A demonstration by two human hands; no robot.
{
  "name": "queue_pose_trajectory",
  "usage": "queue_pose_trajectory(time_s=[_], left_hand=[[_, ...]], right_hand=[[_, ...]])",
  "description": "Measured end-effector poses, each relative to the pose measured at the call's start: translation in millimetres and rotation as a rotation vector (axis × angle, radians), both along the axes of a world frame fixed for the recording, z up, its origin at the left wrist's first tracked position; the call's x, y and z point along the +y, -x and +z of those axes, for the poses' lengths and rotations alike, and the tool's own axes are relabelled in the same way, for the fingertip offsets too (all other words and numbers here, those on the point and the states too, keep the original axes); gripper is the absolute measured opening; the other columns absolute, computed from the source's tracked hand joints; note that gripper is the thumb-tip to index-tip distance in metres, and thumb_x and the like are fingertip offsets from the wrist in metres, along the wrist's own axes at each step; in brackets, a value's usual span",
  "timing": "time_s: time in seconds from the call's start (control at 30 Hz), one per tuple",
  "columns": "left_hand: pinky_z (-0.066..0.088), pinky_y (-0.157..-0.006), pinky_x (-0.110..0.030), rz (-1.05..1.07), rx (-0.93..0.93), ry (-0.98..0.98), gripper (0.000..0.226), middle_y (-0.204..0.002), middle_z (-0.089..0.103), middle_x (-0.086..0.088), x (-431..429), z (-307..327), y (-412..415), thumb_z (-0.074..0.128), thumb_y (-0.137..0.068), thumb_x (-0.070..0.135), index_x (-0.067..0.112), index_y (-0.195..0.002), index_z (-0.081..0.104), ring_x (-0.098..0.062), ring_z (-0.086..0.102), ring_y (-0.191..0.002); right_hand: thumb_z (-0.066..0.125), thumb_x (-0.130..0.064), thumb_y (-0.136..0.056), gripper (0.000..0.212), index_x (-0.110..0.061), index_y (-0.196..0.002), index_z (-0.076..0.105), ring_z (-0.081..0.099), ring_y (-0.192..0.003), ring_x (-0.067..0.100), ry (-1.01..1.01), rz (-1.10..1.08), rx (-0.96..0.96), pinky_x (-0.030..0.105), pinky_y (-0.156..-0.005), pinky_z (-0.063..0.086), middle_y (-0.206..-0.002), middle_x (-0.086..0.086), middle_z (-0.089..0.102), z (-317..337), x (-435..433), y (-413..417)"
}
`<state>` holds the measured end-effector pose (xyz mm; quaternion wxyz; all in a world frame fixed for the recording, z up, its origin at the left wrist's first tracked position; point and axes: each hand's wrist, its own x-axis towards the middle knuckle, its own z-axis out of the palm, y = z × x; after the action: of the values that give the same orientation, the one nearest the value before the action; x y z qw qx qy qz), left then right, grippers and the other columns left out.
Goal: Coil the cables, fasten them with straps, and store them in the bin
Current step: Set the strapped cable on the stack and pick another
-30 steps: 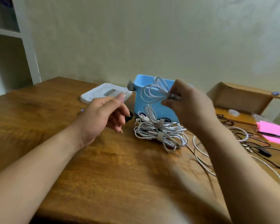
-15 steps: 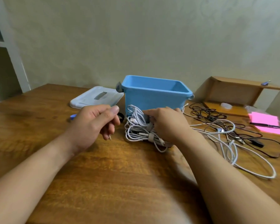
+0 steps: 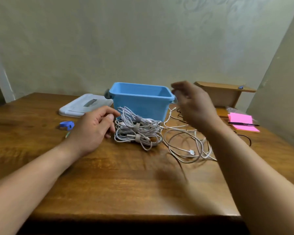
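Probably light and floppy, the coiled cables (image 3: pixel 126 131) want gripping at their straps (image 3: pixel 137 137); left hand (image 3: pixel 93 129) relaxed alongside, right hand (image 3: pixel 193 106) blurred, grip unclear.

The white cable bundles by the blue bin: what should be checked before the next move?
1. Open blue bin, lid off beside it: ok.
2. Straps on the cable bundles: ok.
3. Bundles inside the bin: not ok, they lie on the table in front of it.
4. Coiling of the loose white cable: not ok.
5. Empty right hand: cannot tell, blurred.
6. Reach of the left hand, beside the bundles: ok.
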<state>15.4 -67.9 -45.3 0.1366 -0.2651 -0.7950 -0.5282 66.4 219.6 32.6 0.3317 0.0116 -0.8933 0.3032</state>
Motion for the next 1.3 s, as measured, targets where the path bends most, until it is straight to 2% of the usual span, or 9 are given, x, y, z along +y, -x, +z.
queue_pose_trajectory(time_s=[0.17,0.3,0.43,0.57,0.8,0.93,1.07,1.17,1.3], left_hand=[[0.06,-0.08,-0.04,0.008,0.107,0.17,0.01,-0.091,0.072,0.013,50.7,-3.1,-39.4,0.063,-0.103,0.037,0.032,-0.108,0.07,-0.003,0.067,-0.087],[0.056,-0.086,-0.033,-0.099,0.304,0.458,0.037,-0.116,0.06,0.02,106.0,-9.5,-74.2,0.061,-0.094,0.064,0.037,-0.119,0.064,-0.001,0.061,-0.101],[0.055,-0.095,-0.04,-0.046,0.36,0.693,0.039,-0.138,0.055,0.011,146.7,-9.0,-81.1,0.052,-0.099,0.043,0.034,-0.137,0.057,-0.017,0.061,-0.122],[0.056,-0.086,-0.044,-0.04,0.393,0.821,0.018,-0.118,0.057,0.004,152.7,-11.8,-70.0,0.051,-0.101,0.035,0.027,-0.116,0.06,-0.025,0.062,-0.113],[0.05,-0.071,-0.041,-0.046,0.337,0.486,0.036,-0.085,0.063,0.008,117.2,22.1,-46.9,0.043,-0.11,0.046,0.022,-0.091,0.061,-0.016,0.061,-0.082],[0.049,-0.066,-0.026,-0.064,0.131,0.169,0.035,-0.075,0.068,0.004,108.2,47.1,-33.5,0.046,-0.111,0.039,0.018,-0.095,0.07,-0.005,0.062,-0.066],[0.048,-0.065,-0.033,-0.147,-0.159,-0.13,0.038,-0.074,0.067,-0.002,116.8,55.1,-20.2,0.043,-0.114,0.032,0.013,-0.102,0.074,-0.009,0.053,-0.059],[0.041,-0.058,-0.033,-0.244,-0.327,-0.296,0.034,-0.068,0.063,-0.004,124.4,57.4,-14.6,0.042,-0.114,0.027,0.007,-0.109,0.069,-0.01,0.046,-0.052],[0.036,-0.049,-0.028,-0.318,-0.425,-0.347,0.033,-0.064,0.056,-0.006,128.2,58.4,-10.0,0.038,-0.114,0.026,0.003,-0.113,0.062,-0.012,0.04,-0.046]], right_hand=[[0.055,-0.021,-0.108,0.023,-0.02,-0.116,0.076,0.071,-0.097,0.015,0.154,-0.089,-0.039,0.049,-0.09,0.06,-0.1,-0.004,0.076,-14.0,54.6,-53.0],[0.056,-0.015,-0.108,0.021,-0.024,-0.107,0.074,0.071,-0.09,0.016,0.201,-0.138,-0.115,0.035,-0.073,0.06,-0.095,-0.004,0.074,-49.5,71.8,-84.0],[0.054,-0.004,-0.102,0.032,-0.027,-0.111,0.075,0.07,-0.092,0.005,0.2,-0.125,-0.185,0.032,-0.08,0.059,-0.098,-0.01,0.075,-71.3,72.1,-94.9],[0.048,-0.007,-0.104,0.033,-0.025,-0.113,0.073,0.067,-0.089,0.008,0.238,-0.038,-0.184,0.031,-0.078,0.055,-0.1,-0.006,0.075,-69.7,65.1,-92.6],[0.049,-0.03,-0.109,0.015,-0.027,-0.107,0.063,0.067,-0.092,0.018,0.312,-0.069,-0.066,0.054,-0.085,0.059,-0.096,-0.005,0.07,-62.1,56.8,-74.8],[0.05,-0.026,-0.11,0.013,-0.027,-0.113,0.063,0.066,-0.097,0.013,0.305,-0.054,-0.016,0.047,-0.086,0.061,-0.101,-0.007,0.069,-56.9,47.9,-60.0],[0.052,-0.022,-0.107,0.022,-0.027,-0.124,0.066,0.061,-0.11,0.01,0.162,0.032,0.045,0.041,-0.096,0.056,-0.115,-0.008,0.065,-49.1,32.5,-41.1],[0.056,-0.02,-0.101,0.049,-0.034,-0.148,0.053,0.052,-0.132,0.002,0.115,0.174,-0.036,0.035,-0.112,0.046,-0.143,-0.014,0.058,-42.6,23.8,-28.7],[0.055,-0.044,-0.1,0.049,-0.041,-0.148,0.052,0.059,-0.129,0.001,0.197,0.348,-0.129,0.042,-0.112,0.048,-0.14,-0.016,0.065,-30.7,7.0,-8.8]])
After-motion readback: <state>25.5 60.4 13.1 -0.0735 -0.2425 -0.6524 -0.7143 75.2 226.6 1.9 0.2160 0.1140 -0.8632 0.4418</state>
